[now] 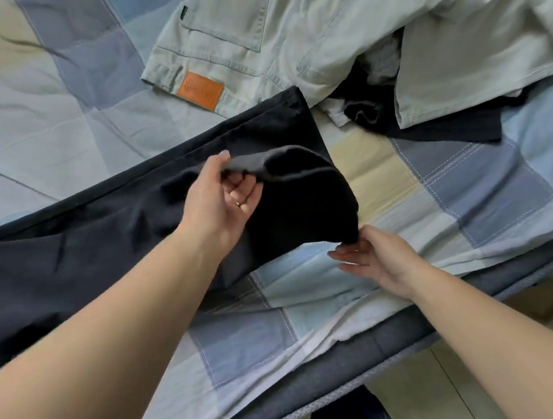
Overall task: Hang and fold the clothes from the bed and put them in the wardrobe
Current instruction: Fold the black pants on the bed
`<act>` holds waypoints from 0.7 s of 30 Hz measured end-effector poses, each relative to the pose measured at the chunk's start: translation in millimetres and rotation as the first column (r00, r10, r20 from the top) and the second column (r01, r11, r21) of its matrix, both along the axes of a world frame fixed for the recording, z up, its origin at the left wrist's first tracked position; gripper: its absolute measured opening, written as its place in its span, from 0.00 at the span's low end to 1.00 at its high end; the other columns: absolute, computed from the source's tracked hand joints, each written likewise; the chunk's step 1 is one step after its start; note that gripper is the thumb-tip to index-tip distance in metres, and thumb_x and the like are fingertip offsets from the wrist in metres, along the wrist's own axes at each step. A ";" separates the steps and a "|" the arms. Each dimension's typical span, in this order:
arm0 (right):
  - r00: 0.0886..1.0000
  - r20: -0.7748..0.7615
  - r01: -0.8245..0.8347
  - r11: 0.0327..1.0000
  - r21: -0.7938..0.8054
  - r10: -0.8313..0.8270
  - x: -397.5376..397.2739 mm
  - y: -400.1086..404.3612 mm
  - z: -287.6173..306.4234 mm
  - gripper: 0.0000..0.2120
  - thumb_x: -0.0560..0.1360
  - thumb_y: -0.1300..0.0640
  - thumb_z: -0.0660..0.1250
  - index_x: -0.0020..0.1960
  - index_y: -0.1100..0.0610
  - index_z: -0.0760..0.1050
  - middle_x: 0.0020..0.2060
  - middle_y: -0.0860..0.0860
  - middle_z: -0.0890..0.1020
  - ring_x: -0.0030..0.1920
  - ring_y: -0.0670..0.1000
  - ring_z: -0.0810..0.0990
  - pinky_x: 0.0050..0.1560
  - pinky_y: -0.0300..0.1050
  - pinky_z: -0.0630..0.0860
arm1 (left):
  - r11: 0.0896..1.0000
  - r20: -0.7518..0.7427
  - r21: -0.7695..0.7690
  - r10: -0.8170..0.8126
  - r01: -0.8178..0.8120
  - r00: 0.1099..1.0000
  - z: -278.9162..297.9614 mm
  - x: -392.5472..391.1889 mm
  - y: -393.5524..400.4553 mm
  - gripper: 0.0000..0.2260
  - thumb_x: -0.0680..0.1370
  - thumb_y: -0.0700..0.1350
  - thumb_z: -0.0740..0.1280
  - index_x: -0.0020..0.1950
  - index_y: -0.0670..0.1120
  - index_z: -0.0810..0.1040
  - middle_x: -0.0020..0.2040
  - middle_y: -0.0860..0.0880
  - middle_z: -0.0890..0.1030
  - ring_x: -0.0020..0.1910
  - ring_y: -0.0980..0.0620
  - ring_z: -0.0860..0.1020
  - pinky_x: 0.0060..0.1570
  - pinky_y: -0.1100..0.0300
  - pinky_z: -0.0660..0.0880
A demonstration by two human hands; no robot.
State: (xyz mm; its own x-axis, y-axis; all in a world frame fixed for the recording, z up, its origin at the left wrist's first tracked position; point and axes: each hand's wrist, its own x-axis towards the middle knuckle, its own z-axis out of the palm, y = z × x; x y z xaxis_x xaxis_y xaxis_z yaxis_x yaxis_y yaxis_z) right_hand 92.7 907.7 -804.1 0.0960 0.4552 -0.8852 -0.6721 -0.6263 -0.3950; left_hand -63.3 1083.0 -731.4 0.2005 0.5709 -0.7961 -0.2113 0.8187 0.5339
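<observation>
Fingers point(349, 252) pinch dark trousers point(66, 254) on bed point(470, 166).

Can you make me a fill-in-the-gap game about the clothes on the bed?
1. Both hands hold a small ____ garment.
2. The left hand holds it above long dark ____.
3. The pale trousers have an ____ patch.
4. The bedsheet has a ____ pattern.

Missing words: black; trousers; orange; checked
</observation>
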 end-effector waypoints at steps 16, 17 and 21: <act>0.882 0.447 -0.094 0.985 -0.144 0.149 27.6 22.5 -26.4 0.16 0.77 0.49 0.65 0.32 0.53 0.69 0.26 0.47 0.70 0.25 0.45 0.71 0.29 0.37 0.69 | 0.785 -0.496 0.052 -0.517 0.618 0.698 -36.0 75.5 70.9 0.15 0.79 0.56 0.63 0.60 0.49 0.73 0.53 0.53 0.79 0.51 0.56 0.79 0.47 0.56 0.77; 0.819 0.540 -0.133 0.979 -0.155 0.197 27.9 22.8 -28.5 0.18 0.76 0.47 0.65 0.31 0.52 0.68 0.25 0.46 0.69 0.27 0.47 0.69 0.31 0.39 0.68 | 0.702 -0.612 0.114 -0.508 0.703 0.606 -41.9 68.1 64.4 0.13 0.78 0.56 0.64 0.58 0.51 0.75 0.52 0.54 0.80 0.51 0.57 0.79 0.49 0.57 0.76; 0.711 0.660 -0.197 0.970 -0.146 0.243 23.4 29.4 -31.0 0.16 0.75 0.45 0.65 0.42 0.58 0.76 0.38 0.50 0.79 0.40 0.53 0.76 0.43 0.48 0.73 | 0.271 -0.875 0.164 -0.403 0.949 0.267 -66.3 27.4 32.8 0.14 0.77 0.50 0.67 0.61 0.47 0.78 0.57 0.51 0.80 0.59 0.53 0.75 0.60 0.62 0.68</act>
State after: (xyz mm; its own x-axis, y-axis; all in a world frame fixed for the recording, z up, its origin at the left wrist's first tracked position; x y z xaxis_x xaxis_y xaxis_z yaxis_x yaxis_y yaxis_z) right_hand 116.1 937.1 -835.1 0.5766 0.4879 -0.6554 -0.0878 -0.7605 -0.6434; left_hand -35.9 1115.8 -797.7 0.4592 0.7695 -0.4439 0.8113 -0.1597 0.5624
